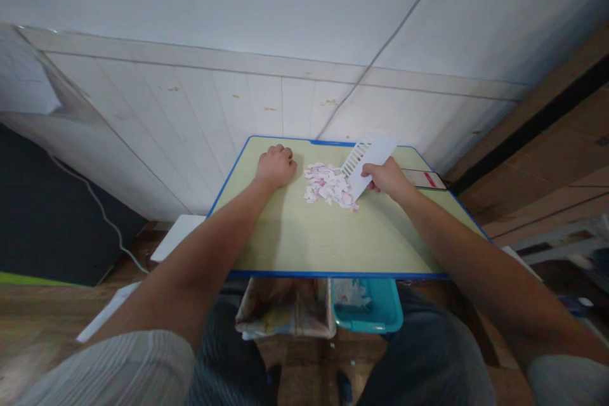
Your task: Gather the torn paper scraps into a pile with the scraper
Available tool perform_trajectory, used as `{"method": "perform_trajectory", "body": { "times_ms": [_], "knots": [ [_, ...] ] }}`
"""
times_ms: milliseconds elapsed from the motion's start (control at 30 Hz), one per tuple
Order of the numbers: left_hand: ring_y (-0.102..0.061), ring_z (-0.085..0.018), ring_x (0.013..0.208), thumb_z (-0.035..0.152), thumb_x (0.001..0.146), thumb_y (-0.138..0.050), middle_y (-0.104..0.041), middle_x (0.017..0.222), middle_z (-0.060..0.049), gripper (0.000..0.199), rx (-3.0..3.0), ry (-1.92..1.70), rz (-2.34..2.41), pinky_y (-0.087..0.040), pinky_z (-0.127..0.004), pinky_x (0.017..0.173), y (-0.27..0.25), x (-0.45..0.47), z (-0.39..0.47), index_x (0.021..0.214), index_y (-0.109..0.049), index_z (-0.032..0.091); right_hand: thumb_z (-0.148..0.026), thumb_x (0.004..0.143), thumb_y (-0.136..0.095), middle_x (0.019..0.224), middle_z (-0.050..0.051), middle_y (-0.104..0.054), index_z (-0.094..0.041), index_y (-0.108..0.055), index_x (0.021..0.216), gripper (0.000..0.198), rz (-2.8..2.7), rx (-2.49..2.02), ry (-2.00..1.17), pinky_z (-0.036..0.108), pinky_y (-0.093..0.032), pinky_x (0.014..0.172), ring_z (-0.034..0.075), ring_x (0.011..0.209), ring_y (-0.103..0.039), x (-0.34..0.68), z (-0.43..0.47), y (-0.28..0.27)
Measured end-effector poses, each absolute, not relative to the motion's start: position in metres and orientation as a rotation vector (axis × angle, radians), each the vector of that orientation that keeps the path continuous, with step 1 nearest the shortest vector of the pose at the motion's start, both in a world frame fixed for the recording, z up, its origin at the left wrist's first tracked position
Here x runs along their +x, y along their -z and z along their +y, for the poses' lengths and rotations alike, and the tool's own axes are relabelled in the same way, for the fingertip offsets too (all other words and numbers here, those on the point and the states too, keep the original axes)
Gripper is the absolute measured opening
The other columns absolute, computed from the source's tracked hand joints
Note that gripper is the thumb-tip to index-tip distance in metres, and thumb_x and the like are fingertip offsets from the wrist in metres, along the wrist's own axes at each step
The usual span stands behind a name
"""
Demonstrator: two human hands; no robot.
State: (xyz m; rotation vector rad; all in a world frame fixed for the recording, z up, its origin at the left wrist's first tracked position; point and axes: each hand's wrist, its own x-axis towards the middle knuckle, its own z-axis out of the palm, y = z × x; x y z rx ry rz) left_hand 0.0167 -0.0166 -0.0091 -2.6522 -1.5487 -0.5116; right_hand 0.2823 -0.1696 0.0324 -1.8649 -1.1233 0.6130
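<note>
My right hand (384,176) grips a flat white sheet with a row of slots (378,153), thumb on its near face. The sheet is tilted, its lower edge against a pile of torn paper scraps (328,184), white with pink marks. Left of the pile, my left hand (276,166) rests on the table with its fingers curled in. Nothing shows in that hand, and its palm side is hidden. Both hands are over the pale yellow tabletop (323,241) with a blue rim.
A phone (423,179) with a lit screen lies at the table's right side. Below the front edge are a lined box (285,327) and a turquoise basket (390,307) with white scraps inside. A white panelled wall (257,98) stands behind, with a grey cable (380,51) running down it.
</note>
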Motion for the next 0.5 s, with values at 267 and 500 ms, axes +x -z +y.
{"method": "perform_trajectory", "body": {
  "times_ms": [267,500],
  "knots": [
    [-0.065,-0.039,0.141,0.02,0.11,-0.059,-0.075,0.14,-0.02,0.029,-2.69,0.583,-1.568,-0.058,-0.051,0.117,0.011,0.013,-0.014,0.127,-0.082,0.018,-0.026,0.066,-0.066,0.052,0.002,-0.059,-0.021,-0.064,0.073,0.008,-1.159,-1.82,-0.597,0.027,-0.034,0.037,0.016,0.042,-0.051,0.274,-0.165,-0.054],
    [-0.07,-0.037,0.137,0.016,0.11,-0.056,-0.08,0.136,-0.018,0.032,-2.668,0.606,-1.604,-0.061,-0.048,0.116,0.009,0.012,-0.008,0.122,-0.085,0.019,-0.025,0.069,-0.068,0.054,0.006,-0.063,-0.021,-0.065,0.07,0.005,-1.314,-1.71,-0.729,0.029,-0.041,0.04,0.017,0.043,-0.053,0.241,-0.148,-0.051]
  ]
}}
